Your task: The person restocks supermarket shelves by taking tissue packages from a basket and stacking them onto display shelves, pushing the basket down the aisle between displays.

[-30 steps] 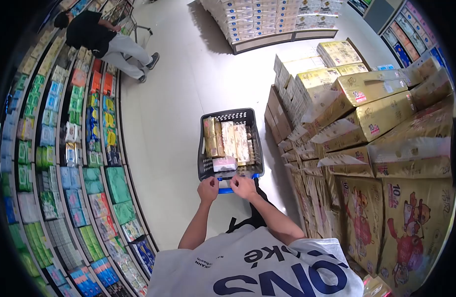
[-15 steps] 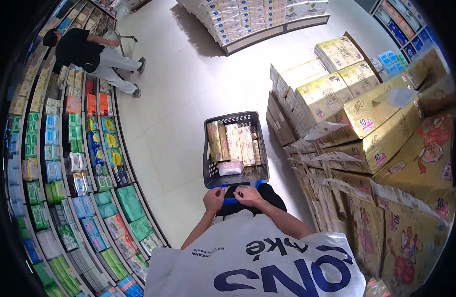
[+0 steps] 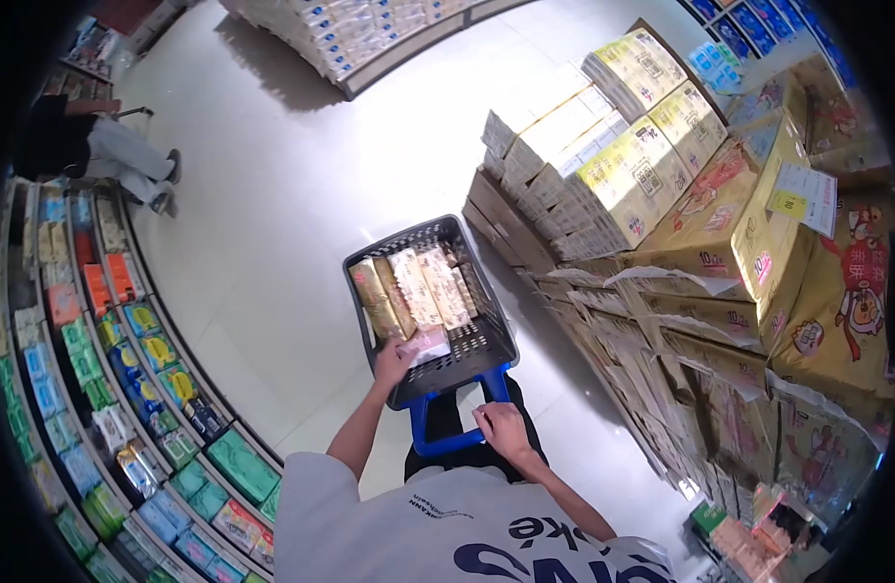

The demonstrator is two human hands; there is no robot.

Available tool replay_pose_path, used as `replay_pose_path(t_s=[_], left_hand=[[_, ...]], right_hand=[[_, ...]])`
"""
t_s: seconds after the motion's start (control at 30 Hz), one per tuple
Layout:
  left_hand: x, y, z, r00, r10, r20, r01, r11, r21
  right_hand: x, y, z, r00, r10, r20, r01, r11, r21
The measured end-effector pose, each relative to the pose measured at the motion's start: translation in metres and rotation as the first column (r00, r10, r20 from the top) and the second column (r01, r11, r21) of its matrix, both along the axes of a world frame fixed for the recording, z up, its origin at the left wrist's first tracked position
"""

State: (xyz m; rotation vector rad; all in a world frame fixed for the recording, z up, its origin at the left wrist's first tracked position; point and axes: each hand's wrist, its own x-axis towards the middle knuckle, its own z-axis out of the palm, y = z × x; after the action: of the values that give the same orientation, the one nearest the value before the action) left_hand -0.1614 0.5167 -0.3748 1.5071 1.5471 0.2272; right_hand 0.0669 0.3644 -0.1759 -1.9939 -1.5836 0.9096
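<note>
A dark grey shopping basket cart (image 3: 362,255) with a blue handle (image 3: 447,447) stands in front of me. Inside lie several gold tissue packs (image 3: 381,296), patterned white-and-tan packs (image 3: 431,289) and, near the close end, a white-and-pink pack (image 3: 429,343). My left hand (image 3: 395,363) is over the basket's near left rim, fingers apart beside the white-and-pink pack; whether it touches the pack is unclear. My right hand (image 3: 503,428) is closed on the right side of the blue handle, its fingertips partly hidden.
Shelves of packaged goods (image 3: 141,389) curve along the left. Gold cartons (image 3: 720,243) are stacked high on the right, close to the cart. A display of white packs (image 3: 341,39) stands ahead. A person (image 3: 107,146) in dark top and light trousers is at far left.
My left hand has left the handle and moved forward to the basket. My right hand has shifted to the handle's right side. The cart appears turned and further left in view.
</note>
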Motion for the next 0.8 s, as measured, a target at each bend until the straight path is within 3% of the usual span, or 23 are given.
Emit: replay_pose_path(t_s=[0.03, 0.17, 0.23, 0.4, 0.47, 0.63, 0.67, 0.7, 0.73, 0.77, 0.8], left_hand=[[-0.001, 0.019, -0.015, 0.997, 0.065, -0.048, -0.069, 0.995, -0.079], [0.016, 0.072, -0.067, 0.855, 0.094, -0.510, -0.192, 0.971, -0.144], [0.029, 0.085, -0.080, 0.798, 0.132, -0.588, -0.241, 0.964, -0.111], [0.034, 0.089, -0.096, 0.803, 0.136, -0.580, -0.186, 0.982, -0.026], [0.030, 0.088, -0.102, 0.796, 0.211, -0.568, -0.239, 0.971, 0.025], [0.003, 0.090, -0.113, 0.773, 0.187, -0.606, -0.233, 0.972, 0.002], [-0.012, 0.087, -0.143, 0.837, 0.254, -0.485, -0.279, 0.960, 0.022], [-0.017, 0.091, -0.142, 0.880, 0.317, -0.355, -0.326, 0.945, 0.036], [-0.019, 0.088, -0.140, 0.862, 0.449, -0.235, -0.445, 0.893, 0.071], [-0.026, 0.086, -0.151, 0.867, 0.438, -0.239, -0.432, 0.898, 0.080], [-0.034, 0.082, -0.174, 0.848, 0.516, -0.118, -0.516, 0.856, 0.036]], right_hand=[[-0.005, -0.001, -0.001, 0.999, -0.039, 0.022, 0.039, 0.999, 0.007], [-0.021, -0.001, -0.002, 0.974, -0.193, 0.122, 0.190, 0.981, 0.035], [-0.020, 0.001, -0.007, 0.960, -0.255, 0.119, 0.255, 0.967, 0.011], [-0.018, 0.005, -0.007, 0.949, -0.303, 0.084, 0.303, 0.953, 0.009], [-0.017, 0.006, -0.007, 0.947, -0.313, 0.076, 0.311, 0.950, 0.035], [-0.016, 0.008, -0.003, 0.938, -0.340, 0.070, 0.339, 0.941, 0.018], [-0.017, 0.008, -0.001, 0.929, -0.363, 0.066, 0.365, 0.931, -0.012], [-0.017, 0.007, -0.003, 0.926, -0.373, 0.058, 0.374, 0.927, -0.011], [-0.016, 0.005, -0.007, 0.931, -0.360, 0.054, 0.359, 0.933, 0.035], [-0.016, 0.003, -0.009, 0.935, -0.350, 0.052, 0.345, 0.935, 0.081], [-0.016, 0.002, -0.009, 0.936, -0.351, 0.042, 0.347, 0.935, 0.080]])
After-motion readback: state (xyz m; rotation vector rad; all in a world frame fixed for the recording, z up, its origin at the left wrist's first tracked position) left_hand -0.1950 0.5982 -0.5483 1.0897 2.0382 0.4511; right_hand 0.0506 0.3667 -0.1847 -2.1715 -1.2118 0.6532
